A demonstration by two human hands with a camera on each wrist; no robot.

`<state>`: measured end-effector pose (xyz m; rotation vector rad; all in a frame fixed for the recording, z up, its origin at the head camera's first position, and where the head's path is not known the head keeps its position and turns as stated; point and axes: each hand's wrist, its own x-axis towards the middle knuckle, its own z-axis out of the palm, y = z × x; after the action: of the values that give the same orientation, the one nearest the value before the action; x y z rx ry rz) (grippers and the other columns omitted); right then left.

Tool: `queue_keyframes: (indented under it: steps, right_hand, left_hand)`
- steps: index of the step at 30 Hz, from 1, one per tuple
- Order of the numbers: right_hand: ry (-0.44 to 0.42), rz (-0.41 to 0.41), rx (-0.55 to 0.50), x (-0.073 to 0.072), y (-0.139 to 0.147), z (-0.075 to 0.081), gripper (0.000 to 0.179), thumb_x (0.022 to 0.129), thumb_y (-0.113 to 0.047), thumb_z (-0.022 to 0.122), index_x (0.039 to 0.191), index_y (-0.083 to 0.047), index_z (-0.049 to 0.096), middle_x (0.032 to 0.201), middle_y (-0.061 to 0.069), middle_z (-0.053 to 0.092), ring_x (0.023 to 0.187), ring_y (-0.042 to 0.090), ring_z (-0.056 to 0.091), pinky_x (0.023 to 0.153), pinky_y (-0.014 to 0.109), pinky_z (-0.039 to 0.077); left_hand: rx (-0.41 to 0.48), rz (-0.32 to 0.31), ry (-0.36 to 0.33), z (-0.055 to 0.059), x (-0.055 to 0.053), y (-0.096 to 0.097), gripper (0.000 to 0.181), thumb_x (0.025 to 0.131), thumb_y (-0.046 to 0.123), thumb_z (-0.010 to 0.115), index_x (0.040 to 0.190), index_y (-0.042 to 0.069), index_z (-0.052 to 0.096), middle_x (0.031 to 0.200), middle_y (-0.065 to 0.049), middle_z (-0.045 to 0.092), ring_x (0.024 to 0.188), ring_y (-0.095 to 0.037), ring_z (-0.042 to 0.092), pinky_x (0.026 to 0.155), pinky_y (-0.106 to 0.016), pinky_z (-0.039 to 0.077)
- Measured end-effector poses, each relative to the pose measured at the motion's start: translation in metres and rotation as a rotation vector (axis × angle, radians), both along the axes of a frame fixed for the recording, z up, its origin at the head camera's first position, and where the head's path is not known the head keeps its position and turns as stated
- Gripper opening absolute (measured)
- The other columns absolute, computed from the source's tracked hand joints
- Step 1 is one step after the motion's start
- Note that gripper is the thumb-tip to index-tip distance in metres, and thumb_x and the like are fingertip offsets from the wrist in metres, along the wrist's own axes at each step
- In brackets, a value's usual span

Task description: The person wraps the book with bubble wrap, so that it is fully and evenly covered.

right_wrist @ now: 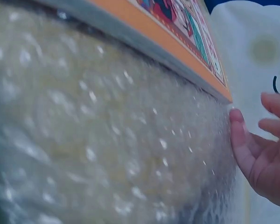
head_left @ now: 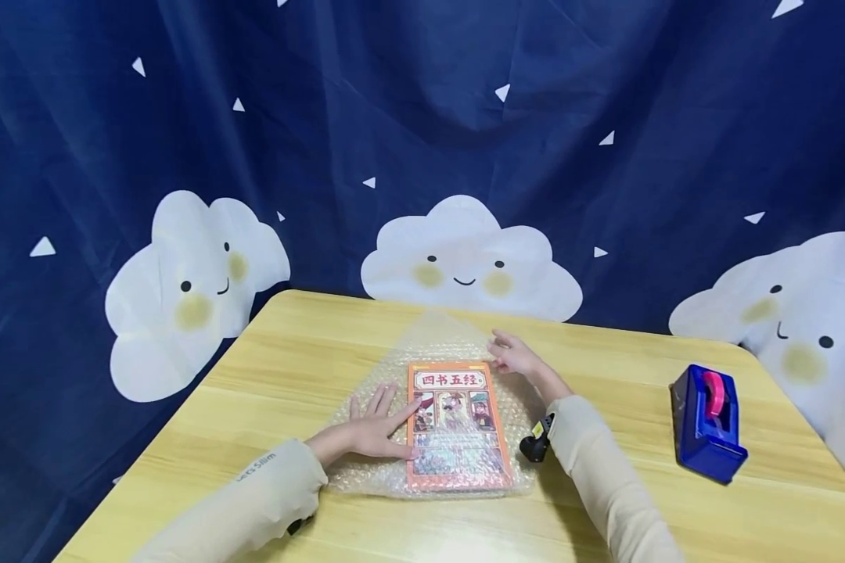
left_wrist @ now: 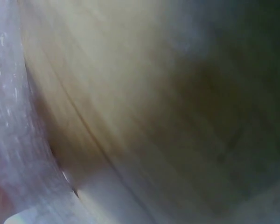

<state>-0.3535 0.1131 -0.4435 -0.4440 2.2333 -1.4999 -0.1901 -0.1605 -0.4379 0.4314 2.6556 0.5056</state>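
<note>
Wood-grain table (head_left: 282, 352) bearing book (head_left: 454, 418), bubble wrap (head_left: 429, 340) — blue cloud-print curtain (head_left: 422, 117) behind.

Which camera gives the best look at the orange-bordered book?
The head view: it shows the orange-bordered book nearly whole, with title and cover pictures. The right wrist view catches only one edge and a slanted strip of cover; the left wrist view shows nothing recognisable as it.

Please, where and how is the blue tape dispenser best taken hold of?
I would grip the tape dispenser across its two long sides, coming from above with the right hand, the nearer one. Its body is long and narrow, and the pink tape roll sits in the top, so fingers should probably stay on the sides.
</note>
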Motion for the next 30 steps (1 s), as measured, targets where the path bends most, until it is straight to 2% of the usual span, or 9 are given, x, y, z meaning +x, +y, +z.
queue_keyframes:
  steps: [7,12,15,17,21,22,26,28,30]
  right_hand:
    - [0.043,-0.153,-0.054,0.005,-0.003,0.002,0.051,0.097,-0.009,0.035,0.144,0.002,0.016,0.125,0.026,0.039,0.076,0.014,0.054,0.074,0.027,0.049]
    - [0.054,-0.155,-0.053,0.008,-0.002,-0.002,0.044,0.099,-0.014,0.031,0.138,0.006,0.030,0.123,0.030,0.043,0.092,0.027,0.058,0.088,0.038,0.047]
    - [0.044,-0.155,-0.030,0.011,-0.002,-0.005,0.044,0.100,-0.027,0.031,0.111,0.009,0.053,0.117,0.027,0.050,0.101,0.031,0.056,0.093,0.040,0.045]
    - [0.039,-0.166,0.000,0.014,-0.002,-0.007,0.052,0.099,-0.038,0.032,0.093,0.008,0.057,0.109,0.024,0.055,0.103,0.031,0.055,0.093,0.040,0.044]
    - [0.080,-0.158,0.096,0.018,-0.002,-0.008,0.057,0.093,-0.047,0.042,0.088,0.006,0.062,0.098,0.015,0.063,0.088,0.024,0.058,0.082,0.037,0.048]
    - [0.091,-0.147,0.111,0.019,-0.003,-0.008,0.054,0.092,-0.047,0.046,0.083,0.004,0.062,0.086,0.012,0.062,0.077,0.021,0.056,0.078,0.036,0.048]
    - [0.137,-0.085,0.168,0.020,-0.005,-0.008,0.042,0.085,-0.037,0.061,0.057,-0.009,0.048,0.054,-0.003,0.044,0.051,0.011,0.037,0.056,0.025,0.039]
    - [0.179,-0.018,0.196,0.020,-0.006,-0.007,0.045,0.083,-0.033,0.065,0.053,-0.013,0.037,0.050,-0.005,0.033,0.048,0.011,0.029,0.054,0.024,0.034]
    - [0.250,0.065,0.240,0.019,-0.006,-0.006,0.041,0.080,-0.030,0.068,0.055,-0.013,0.041,0.056,-0.004,0.038,0.053,0.011,0.034,0.057,0.025,0.035]
  left_hand:
    - [-0.001,0.003,0.007,-0.001,-0.003,0.000,0.086,0.078,0.065,0.052,0.147,0.031,0.013,0.150,-0.018,-0.015,0.137,-0.035,-0.015,0.098,-0.067,-0.013]
    - [0.006,0.001,0.016,0.000,-0.002,0.000,0.085,0.079,0.064,0.052,0.147,0.030,0.014,0.150,-0.018,-0.014,0.136,-0.035,-0.015,0.098,-0.067,-0.012]
    - [0.013,0.003,0.019,0.000,0.001,0.000,0.085,0.079,0.064,0.053,0.147,0.029,0.015,0.150,-0.019,-0.013,0.136,-0.036,-0.014,0.098,-0.067,-0.013]
    - [0.016,0.000,0.020,0.000,0.002,0.000,0.085,0.079,0.064,0.052,0.147,0.028,0.015,0.150,-0.020,-0.012,0.136,-0.037,-0.014,0.097,-0.067,-0.012]
    - [0.019,-0.002,0.023,-0.001,0.004,0.001,0.085,0.079,0.064,0.052,0.147,0.028,0.016,0.150,-0.021,-0.011,0.136,-0.038,-0.013,0.097,-0.068,-0.011]
    - [0.020,0.000,0.022,-0.001,0.004,0.001,0.085,0.079,0.064,0.053,0.147,0.028,0.016,0.150,-0.021,-0.011,0.136,-0.038,-0.013,0.097,-0.068,-0.011]
    - [0.018,0.004,0.022,0.000,0.004,0.002,0.086,0.078,0.063,0.053,0.147,0.028,0.016,0.150,-0.021,-0.010,0.136,-0.038,-0.013,0.098,-0.068,-0.011]
    - [0.017,0.001,0.020,0.000,0.003,0.002,0.086,0.079,0.064,0.053,0.147,0.028,0.015,0.150,-0.021,-0.011,0.136,-0.037,-0.013,0.098,-0.068,-0.011]
    - [0.013,0.001,0.019,0.001,0.003,0.002,0.086,0.079,0.065,0.052,0.147,0.029,0.014,0.150,-0.019,-0.012,0.136,-0.037,-0.014,0.098,-0.067,-0.012]
